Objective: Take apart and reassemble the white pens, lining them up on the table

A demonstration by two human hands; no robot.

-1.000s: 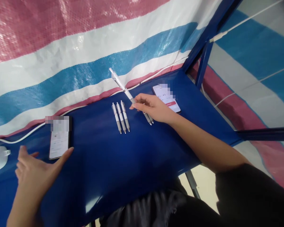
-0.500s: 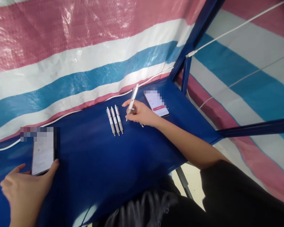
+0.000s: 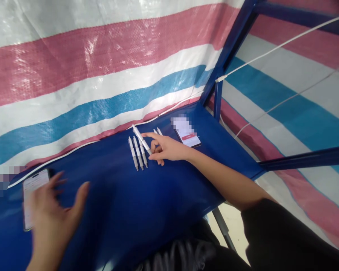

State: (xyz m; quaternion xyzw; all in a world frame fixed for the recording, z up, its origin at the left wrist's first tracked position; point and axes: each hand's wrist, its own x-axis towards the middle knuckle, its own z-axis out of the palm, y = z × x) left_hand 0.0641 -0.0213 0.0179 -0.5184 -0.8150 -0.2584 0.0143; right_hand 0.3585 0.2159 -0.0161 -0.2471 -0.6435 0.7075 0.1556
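Observation:
A white and grey pen is held by my right hand, slanting over a row of three similar pens on the blue table. The tips of more pens show just behind that hand. My left hand, blurred, hovers with spread fingers at the lower left and holds nothing. It partly covers a phone with a lit screen that lies on the table.
Another phone lies to the right of my right hand. A white cable runs along the table's back edge, below a striped sheet. Blue frame bars and a cord stand at the right.
My left hand has let go of its phone, which now lies further left, and has moved right with spread fingers. The held pen has tilted left over the row. The view has shifted slightly.

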